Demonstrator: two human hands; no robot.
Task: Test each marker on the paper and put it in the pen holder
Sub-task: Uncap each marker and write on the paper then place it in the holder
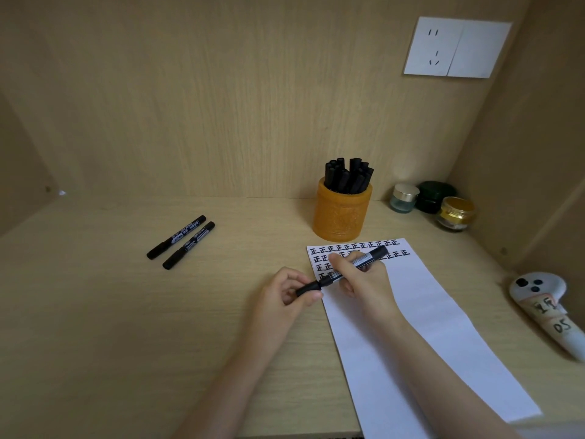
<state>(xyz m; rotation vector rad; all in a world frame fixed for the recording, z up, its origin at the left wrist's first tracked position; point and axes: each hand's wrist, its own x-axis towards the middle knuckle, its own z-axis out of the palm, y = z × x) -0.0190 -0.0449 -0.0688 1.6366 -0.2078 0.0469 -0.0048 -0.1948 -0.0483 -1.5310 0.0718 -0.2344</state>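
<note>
Meanwhile, the right hand (364, 277) grips a black marker (351, 267) with white label over the paper (421, 318); the left hand (285, 296) pinches its cap (308, 289).

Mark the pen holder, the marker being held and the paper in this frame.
pen holder (342, 213): head view, on its orange front wall.
held marker (368, 258): head view, on the labelled barrel near its far end.
paper (427, 312): head view, on the blank white middle.

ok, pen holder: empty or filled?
Filled: a bunch of black markers stands upright in the orange pen holder, ends poking above its rim.
</note>
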